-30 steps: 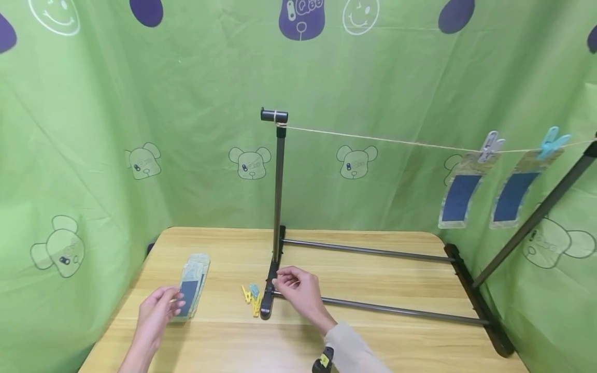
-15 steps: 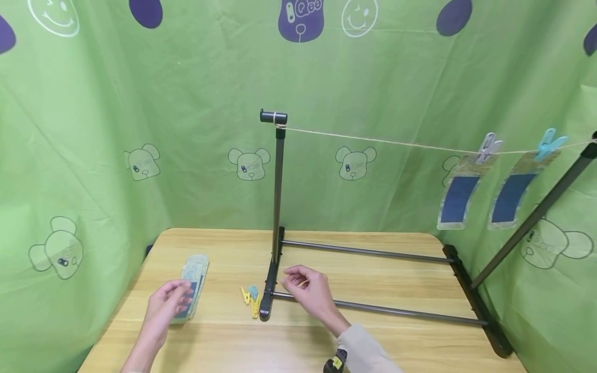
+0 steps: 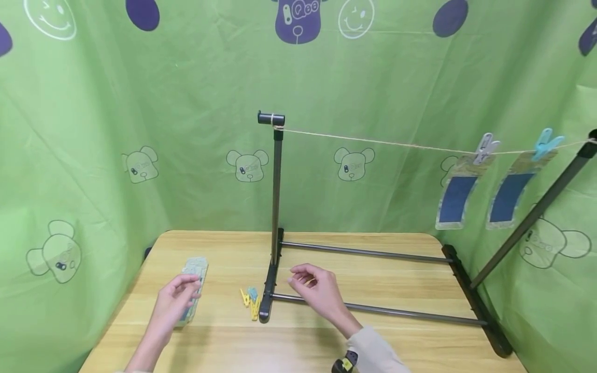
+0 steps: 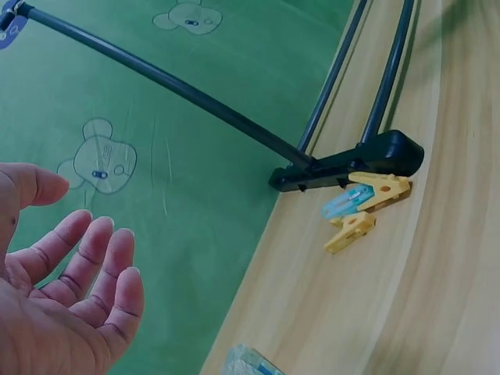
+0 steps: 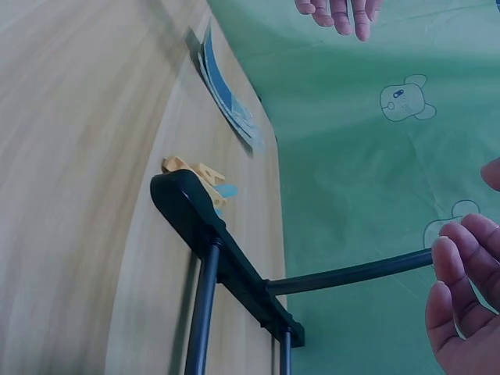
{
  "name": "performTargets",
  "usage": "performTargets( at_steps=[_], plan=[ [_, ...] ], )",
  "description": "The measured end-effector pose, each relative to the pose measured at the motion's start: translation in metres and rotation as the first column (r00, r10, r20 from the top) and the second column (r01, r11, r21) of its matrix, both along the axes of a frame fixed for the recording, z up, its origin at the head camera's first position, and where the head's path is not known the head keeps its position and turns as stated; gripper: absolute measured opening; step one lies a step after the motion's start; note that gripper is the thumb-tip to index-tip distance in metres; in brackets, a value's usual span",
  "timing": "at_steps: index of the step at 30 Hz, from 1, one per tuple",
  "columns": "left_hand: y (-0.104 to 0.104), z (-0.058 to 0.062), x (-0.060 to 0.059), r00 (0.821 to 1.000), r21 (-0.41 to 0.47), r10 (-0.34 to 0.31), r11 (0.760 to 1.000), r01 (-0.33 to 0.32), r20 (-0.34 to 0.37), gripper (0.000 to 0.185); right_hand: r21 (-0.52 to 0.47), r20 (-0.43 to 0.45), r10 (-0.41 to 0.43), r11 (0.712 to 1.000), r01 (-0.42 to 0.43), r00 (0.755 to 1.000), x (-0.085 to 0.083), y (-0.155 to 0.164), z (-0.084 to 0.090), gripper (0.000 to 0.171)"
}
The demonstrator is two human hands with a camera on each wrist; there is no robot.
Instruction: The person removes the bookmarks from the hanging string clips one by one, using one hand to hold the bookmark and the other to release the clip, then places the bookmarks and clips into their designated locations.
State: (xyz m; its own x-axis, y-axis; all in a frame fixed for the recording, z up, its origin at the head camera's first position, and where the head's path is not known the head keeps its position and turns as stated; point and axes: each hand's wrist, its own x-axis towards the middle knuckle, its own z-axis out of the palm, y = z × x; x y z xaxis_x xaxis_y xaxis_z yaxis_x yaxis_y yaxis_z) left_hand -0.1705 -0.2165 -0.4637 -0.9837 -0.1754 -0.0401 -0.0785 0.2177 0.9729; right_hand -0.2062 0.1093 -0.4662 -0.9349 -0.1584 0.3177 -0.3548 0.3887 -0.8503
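My left hand [image 3: 173, 305] hovers over a small stack of patterned strips with blue panels [image 3: 196, 266], hiding much of it. Its fingers are loosely curved with nothing between them, as the left wrist view also shows. My right hand [image 3: 319, 292] hangs above the rack's near bar, fingers relaxed and holding nothing. Between the hands, yellow clothespins [image 3: 255, 308] and a light-blue clothespin [image 3: 253, 293] lie by the rack's foot [image 3: 265, 309]. Two similar strips hang from the string [image 3: 364, 139]: one strip [image 3: 457, 199] under a pale clothespin [image 3: 485, 148], another [image 3: 511, 197] under a turquoise clothespin [image 3: 546, 144].
The black rack has an upright post [image 3: 276, 202] on the left, a slanting one [image 3: 536, 212] on the right and two low bars [image 3: 373, 305]. It stands on a wooden table [image 3: 233, 352]. Green printed curtains [image 3: 196, 93] surround the table's back and sides.
My left hand has moved right and slightly up over the stack. The right hand has drifted right, away from the rack's foot. The clothespins and hanging strips stay in place.
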Motion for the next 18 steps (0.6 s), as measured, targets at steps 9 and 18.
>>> performTargets(
  at_steps=[9,18],
  plan=[
    [0.009,0.008,0.001,0.998,-0.052,-0.039,0.998,0.037,-0.044,0.032,0.002,-0.028,0.026,1.000,-0.025,0.999,0.002,0.012,0.012,0.024],
    [0.021,0.016,-0.002,0.995,-0.052,-0.071,0.996,0.067,-0.071,0.031,0.047,-0.040,0.032,0.998,-0.030,0.999,0.004,0.024,0.024,0.022]
  ],
)
